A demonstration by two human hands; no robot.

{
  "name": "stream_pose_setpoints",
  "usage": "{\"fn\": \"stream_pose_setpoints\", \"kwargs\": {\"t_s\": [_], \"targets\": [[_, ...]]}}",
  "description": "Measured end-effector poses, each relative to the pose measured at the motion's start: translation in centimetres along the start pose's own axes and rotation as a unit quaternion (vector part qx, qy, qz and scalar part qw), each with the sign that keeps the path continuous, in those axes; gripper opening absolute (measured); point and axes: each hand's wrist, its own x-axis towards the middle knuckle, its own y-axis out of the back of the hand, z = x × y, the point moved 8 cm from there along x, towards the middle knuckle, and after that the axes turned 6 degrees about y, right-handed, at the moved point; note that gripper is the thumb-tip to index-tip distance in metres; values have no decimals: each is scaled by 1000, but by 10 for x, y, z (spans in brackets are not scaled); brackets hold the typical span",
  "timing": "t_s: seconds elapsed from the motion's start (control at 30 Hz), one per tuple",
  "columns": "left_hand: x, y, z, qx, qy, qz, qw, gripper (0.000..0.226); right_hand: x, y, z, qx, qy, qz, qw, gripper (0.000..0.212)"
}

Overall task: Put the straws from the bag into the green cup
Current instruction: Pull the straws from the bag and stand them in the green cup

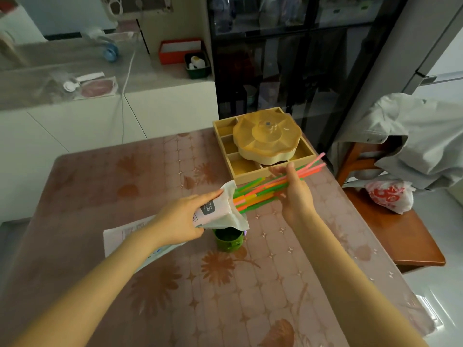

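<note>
My left hand [180, 219] grips a white and pink bag [220, 209] held above the table, its open mouth pointing right. A bundle of green, orange and pink straws [260, 190] sticks out of that mouth, their far ends fanned toward the upper right. My right hand [295, 194] is closed around the middle of the bundle, to the right of the bag. The green cup [229, 240] stands upright on the table just below the bag, partly hidden by it.
The table [150, 284] has a brownish floral cover. A wooden compartment tray [240, 169] with a lidded yellow dish [266, 136] sits at the far edge. A paper sheet [117, 239] lies under my left arm. A chair [400, 234] with a plastic bag [389, 196] stands right.
</note>
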Motion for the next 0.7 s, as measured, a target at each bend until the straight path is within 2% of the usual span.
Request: {"fn": "stream_pose_setpoints", "kwargs": {"t_s": [0.07, 0.13, 0.2, 0.27, 0.5, 0.6, 0.7], "targets": [[-3, -1, -8, -2, 6, 2, 1000, 90, 7, 2, -12, 66, 16, -13, 998, 49], [-6, -2, -15, -8, 10, 5, 1000, 90, 14, 2, -21, 214, 7, -13, 977, 51], [-9, -1, -22, -17, 13, 14, 1000, 89, 21, 9, -29, 324, 2, 37, 945, 47], [-13, 3, -29, -14, 15, 28, 999, 88, 28, 19, -39, 369, 12, 85, 925, 48], [-33, 24, -84, -18, 70, 96, 993, 86, 45, 45, -78, 418, 58, 141, 896, 45], [-43, 33, -109, -23, 96, 125, 987, 86, 40, 44, -80, 339, 83, 149, 925, 43], [-54, 43, -135, -25, 136, 159, 977, 87, 27, 20, -86, 235, 144, 89, 957, 49]]}}
